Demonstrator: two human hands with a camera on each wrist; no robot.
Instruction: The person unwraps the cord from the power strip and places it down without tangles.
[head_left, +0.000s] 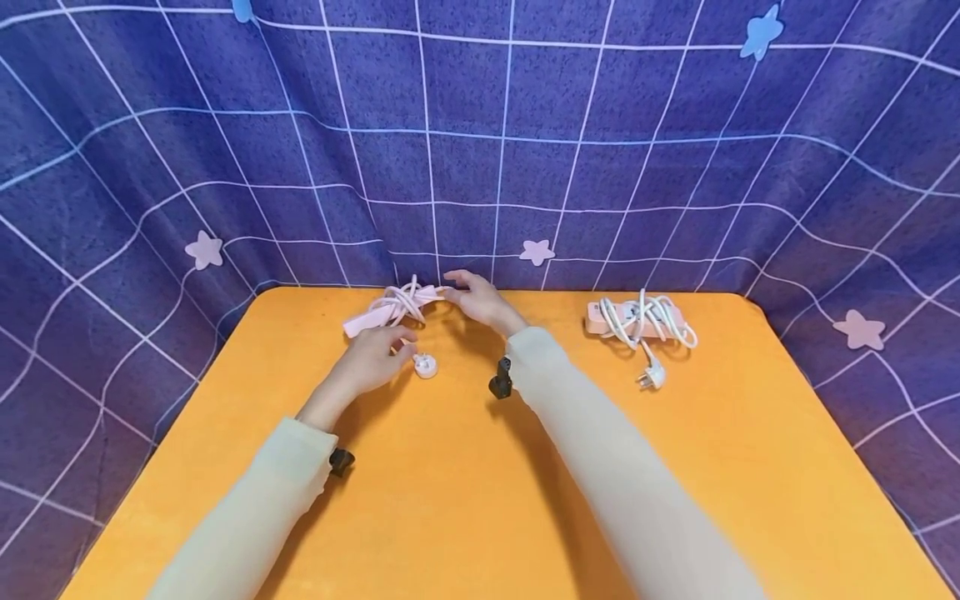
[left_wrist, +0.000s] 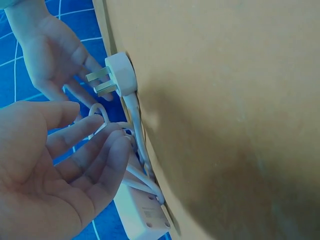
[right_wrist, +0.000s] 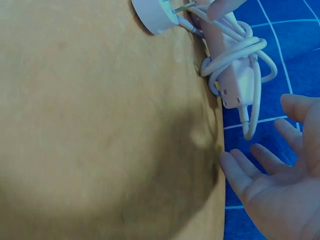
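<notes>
A pale pink power strip (head_left: 366, 322), its white cord wound around it, lies at the back left of the table. Its white plug (head_left: 425, 365) rests on the tabletop in front; in the left wrist view the plug (left_wrist: 123, 75) shows its metal prongs. My left hand (head_left: 367, 360) hovers by the strip's near end, fingers loosely bent with nothing gripped. Beyond the far end of the strip is my right hand (head_left: 482, 302), fingers spread. A gap separates that hand (right_wrist: 280, 185) from the strip (right_wrist: 234, 82) in the right wrist view.
Another pink power strip (head_left: 596, 318) with a wound white cord lies at the back right, its plug (head_left: 654, 375) in front. A blue gridded curtain (head_left: 480, 167) surrounds the back and sides of the orange table (head_left: 450, 500). Small black devices sit at both wrists.
</notes>
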